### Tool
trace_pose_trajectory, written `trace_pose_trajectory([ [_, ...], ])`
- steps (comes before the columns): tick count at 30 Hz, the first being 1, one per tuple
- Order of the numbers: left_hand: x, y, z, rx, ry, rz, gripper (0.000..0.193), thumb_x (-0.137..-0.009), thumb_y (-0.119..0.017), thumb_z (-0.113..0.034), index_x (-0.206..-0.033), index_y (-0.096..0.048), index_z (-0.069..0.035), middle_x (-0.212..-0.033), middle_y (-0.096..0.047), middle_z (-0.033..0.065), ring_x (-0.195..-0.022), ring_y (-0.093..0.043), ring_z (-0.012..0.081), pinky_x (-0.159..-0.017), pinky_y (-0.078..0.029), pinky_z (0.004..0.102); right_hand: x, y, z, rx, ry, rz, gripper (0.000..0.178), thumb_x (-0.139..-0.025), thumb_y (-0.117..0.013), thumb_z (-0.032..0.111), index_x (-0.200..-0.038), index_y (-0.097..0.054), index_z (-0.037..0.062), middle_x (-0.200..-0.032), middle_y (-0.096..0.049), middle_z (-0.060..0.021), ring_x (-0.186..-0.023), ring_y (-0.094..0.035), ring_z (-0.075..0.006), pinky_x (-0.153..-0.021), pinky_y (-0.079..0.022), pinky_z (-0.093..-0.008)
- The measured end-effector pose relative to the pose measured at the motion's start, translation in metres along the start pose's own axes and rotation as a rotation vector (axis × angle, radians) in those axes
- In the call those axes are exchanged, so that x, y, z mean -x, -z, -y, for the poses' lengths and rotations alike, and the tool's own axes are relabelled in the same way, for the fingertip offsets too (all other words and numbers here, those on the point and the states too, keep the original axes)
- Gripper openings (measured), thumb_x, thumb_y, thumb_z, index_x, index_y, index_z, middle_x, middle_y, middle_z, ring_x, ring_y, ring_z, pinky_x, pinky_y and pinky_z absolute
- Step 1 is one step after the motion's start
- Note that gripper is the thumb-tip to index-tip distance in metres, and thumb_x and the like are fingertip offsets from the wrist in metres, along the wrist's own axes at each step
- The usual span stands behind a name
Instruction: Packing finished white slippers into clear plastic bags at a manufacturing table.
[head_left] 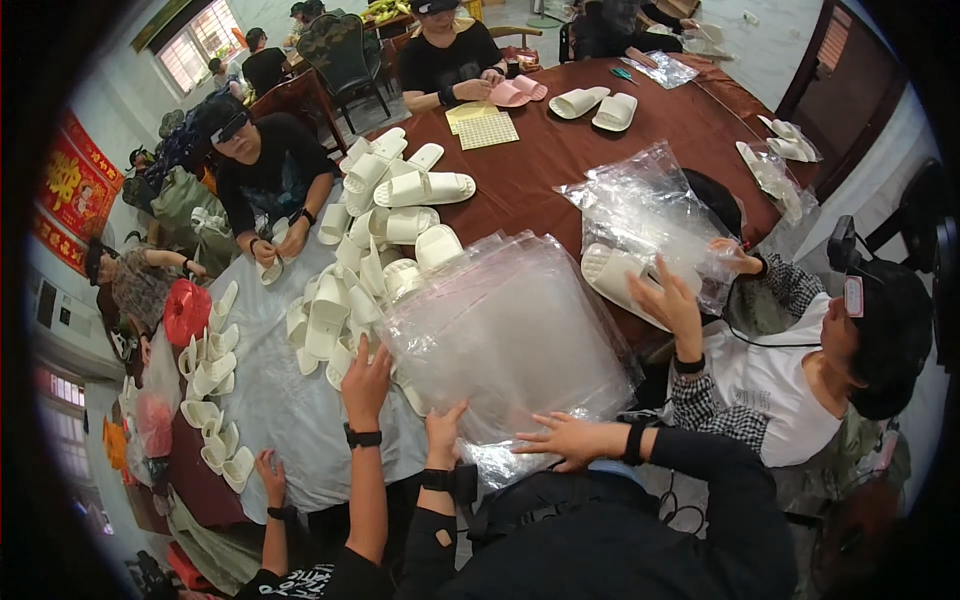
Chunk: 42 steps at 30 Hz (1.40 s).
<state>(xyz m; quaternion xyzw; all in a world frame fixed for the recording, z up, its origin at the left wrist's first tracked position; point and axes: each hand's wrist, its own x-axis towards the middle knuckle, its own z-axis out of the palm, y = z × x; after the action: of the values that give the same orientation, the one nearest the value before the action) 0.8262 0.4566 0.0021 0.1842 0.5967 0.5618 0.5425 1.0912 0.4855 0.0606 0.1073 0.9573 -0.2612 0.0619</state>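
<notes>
A thick stack of clear plastic bags (500, 330) lies at the near edge of the table, its sheets slightly fanned out. My left hand (443, 437) touches the stack's near left corner with fingers apart. Across the near edge of the bags, my right hand (570, 440) rests with its fingers spread, holding nothing. Just beyond and left of the stack is a heap of cream slippers (328, 315), some of them close against the bags.
At left, a co-worker's hands (366, 385) reach toward the slippers. At right, another person handles a clear bag (640, 215) beside a cream slipper (615, 280). Across the brown-covered table (560, 165), someone holds pink slippers (515, 92). More slippers (212, 375) line the left edge.
</notes>
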Motion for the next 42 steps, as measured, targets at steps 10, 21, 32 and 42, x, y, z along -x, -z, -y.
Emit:
trace_pose_trajectory([
  [10,-0.002,0.003,-0.003,-0.008,0.016,-0.042,0.028,-0.074,-0.066,-0.003,-0.101,-0.058,0.002,-0.093,-0.062,0.0081,-0.081,-0.058,0.0183,-0.072,-0.047,0.0311,-0.026,-0.049,-0.027,0.154,-0.230,-0.454,0.080,-0.076,-0.046,0.068,-0.143,-0.019,0.0335,-0.151,-0.006,-0.0107,-0.138,0.000,-0.0394,-0.100,0.005,-0.0676],
  [21,-0.035,0.034,0.012,-0.051,0.155,0.063,0.022,-0.076,-0.066,-0.006,-0.095,-0.059,0.004,-0.088,-0.062,0.0092,-0.079,-0.061,0.0194,-0.069,-0.051,0.0324,-0.020,0.021,-0.028,-0.052,-0.336,-0.610,0.056,-0.076,-0.063,0.027,-0.128,-0.045,0.0148,-0.126,-0.049,-0.0138,-0.118,-0.046,-0.0320,-0.100,-0.028,-0.0574],
  [32,-0.045,0.000,-0.001,0.025,0.068,0.123,0.021,-0.075,-0.064,0.001,-0.095,-0.061,0.002,-0.086,-0.063,0.0070,-0.075,-0.060,0.0176,-0.068,-0.048,0.0279,0.039,0.093,-0.061,-0.217,-0.856,-1.334,0.042,-0.078,-0.059,0.015,-0.117,-0.047,0.0035,-0.113,-0.054,-0.0157,-0.103,-0.052,-0.0332,-0.087,-0.041,-0.0409],
  [42,-0.036,-0.014,-0.013,-0.029,0.056,0.109,0.019,-0.076,-0.066,-0.002,-0.094,-0.061,0.002,-0.085,-0.063,0.0066,-0.074,-0.059,0.0163,-0.065,-0.048,0.0276,-0.010,0.046,-0.066,0.194,-0.898,-0.678,0.061,-0.085,-0.050,0.049,-0.136,-0.036,0.0179,-0.138,-0.035,-0.0169,-0.128,-0.030,-0.0371,-0.099,-0.023,-0.0596],
])
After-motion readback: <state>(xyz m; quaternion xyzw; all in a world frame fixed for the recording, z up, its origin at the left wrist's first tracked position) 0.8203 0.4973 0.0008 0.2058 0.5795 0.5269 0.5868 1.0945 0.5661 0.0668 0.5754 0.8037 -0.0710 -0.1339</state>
